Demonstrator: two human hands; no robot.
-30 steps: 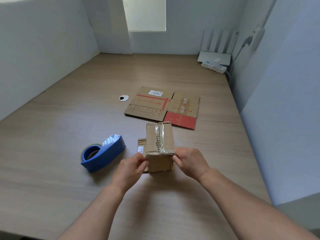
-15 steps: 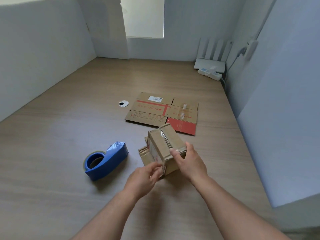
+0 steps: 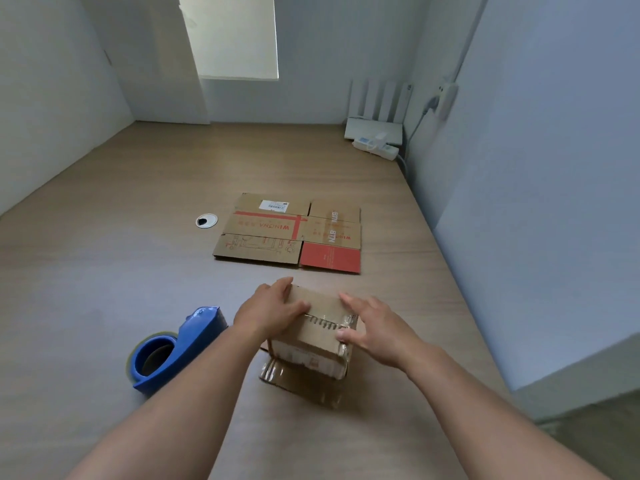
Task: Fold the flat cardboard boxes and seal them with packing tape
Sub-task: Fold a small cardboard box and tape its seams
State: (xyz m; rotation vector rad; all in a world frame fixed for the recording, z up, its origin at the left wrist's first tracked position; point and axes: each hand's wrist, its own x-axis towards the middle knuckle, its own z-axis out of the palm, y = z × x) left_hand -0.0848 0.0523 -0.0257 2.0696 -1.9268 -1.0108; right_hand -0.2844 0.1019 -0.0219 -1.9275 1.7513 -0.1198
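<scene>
A small folded cardboard box (image 3: 313, 336) with clear tape along its top sits low over the wooden table, near me. My left hand (image 3: 270, 311) grips its far left corner, fingers laid over the top. My right hand (image 3: 375, 329) is at the box's right side with fingers straight and spread, the thumb touching the taped edge. A shiny taped cardboard flap (image 3: 294, 381) shows under the box. A flat, unfolded cardboard box (image 3: 287, 233) with red print lies beyond it. A blue tape dispenser (image 3: 173, 351) lies to the left of the box.
A round cable grommet (image 3: 206, 221) sits in the table left of the flat cardboard. A white router (image 3: 375, 128) and power strip (image 3: 375, 148) stand in the far right corner. Walls close the table on the left, back and right.
The box has been turned from standing on end to lying lower on its side. My left hand moved from its near edge up to its far left corner; my right hand opened beside it.
</scene>
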